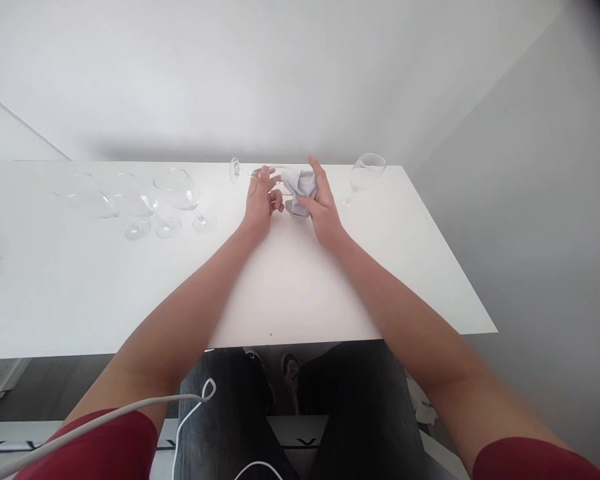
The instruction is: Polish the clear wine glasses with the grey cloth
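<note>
Between my hands a clear wine glass (235,171) lies sideways in the air, its round foot pointing left. My left hand (263,200) is closed around the stem and the lower bowl. On the bowl's right end, a pale grey cloth (299,187) is bunched over the rim. My right hand (326,208) grips this cloth, thumb in front and index finger stretched up behind. Much of the bowl is hidden by the cloth and fingers.
Three wine glasses stand at the left, the nearest one (176,190) at the right of that group. Another wine glass (367,172) stands on the right of the white table (300,280). A white cable (145,402) crosses my left arm. Walls border the back and right.
</note>
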Tool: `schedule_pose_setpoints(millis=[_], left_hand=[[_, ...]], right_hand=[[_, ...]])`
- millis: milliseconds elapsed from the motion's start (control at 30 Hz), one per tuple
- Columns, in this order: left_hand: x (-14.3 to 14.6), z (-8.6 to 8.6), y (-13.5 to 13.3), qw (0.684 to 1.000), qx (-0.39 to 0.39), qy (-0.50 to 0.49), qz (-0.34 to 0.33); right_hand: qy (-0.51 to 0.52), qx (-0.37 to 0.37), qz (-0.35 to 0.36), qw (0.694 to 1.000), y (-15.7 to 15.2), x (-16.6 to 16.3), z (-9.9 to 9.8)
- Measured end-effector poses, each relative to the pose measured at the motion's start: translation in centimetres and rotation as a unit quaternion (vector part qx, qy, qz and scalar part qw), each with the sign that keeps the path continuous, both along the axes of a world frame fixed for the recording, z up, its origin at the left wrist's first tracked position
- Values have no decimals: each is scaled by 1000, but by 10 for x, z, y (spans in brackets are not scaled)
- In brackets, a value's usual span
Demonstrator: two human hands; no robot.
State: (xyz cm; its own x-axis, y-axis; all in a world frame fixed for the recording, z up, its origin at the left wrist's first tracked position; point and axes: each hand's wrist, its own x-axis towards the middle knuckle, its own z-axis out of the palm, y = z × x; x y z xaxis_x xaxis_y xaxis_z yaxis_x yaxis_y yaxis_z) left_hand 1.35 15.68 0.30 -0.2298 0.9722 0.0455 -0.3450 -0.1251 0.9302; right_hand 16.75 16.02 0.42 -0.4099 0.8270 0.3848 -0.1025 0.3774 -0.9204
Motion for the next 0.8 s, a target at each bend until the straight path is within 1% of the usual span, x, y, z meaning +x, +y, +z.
schedule_pose_setpoints(millis=[100,167,267,367,433,500,567,633,733,800], left_hand=[[4,2,-6,998,38,27,-37],[4,1,-7,997,57,35,-47],[0,-3,-1,999,37,22,-22],[-3,-5,4,1000,11,4,1],[-2,-4,3,1000,10,4,-1],[0,0,-1,1000,12,13,-16],[1,4,-5,999,15,23,-31],[1,5,-7,999,24,25,-30],[-2,3,-5,999,35,10,-5],[-3,2,-3,999,30,-1,9]], right_hand=[[44,-32,37,998,-6,-5,1],[49,-41,57,996,-7,-7,-1],[50,-38,41,997,-5,-7,-5],[38,-28,2,999,-1,-5,-8],[32,-26,-33,999,0,-4,-9],[35,-30,-58,997,1,-3,-9],[41,-37,-58,997,1,-3,-9],[40,-40,-38,998,1,-3,-9],[27,-33,-16,999,2,-4,-10],[30,-20,-26,999,2,-4,-12]])
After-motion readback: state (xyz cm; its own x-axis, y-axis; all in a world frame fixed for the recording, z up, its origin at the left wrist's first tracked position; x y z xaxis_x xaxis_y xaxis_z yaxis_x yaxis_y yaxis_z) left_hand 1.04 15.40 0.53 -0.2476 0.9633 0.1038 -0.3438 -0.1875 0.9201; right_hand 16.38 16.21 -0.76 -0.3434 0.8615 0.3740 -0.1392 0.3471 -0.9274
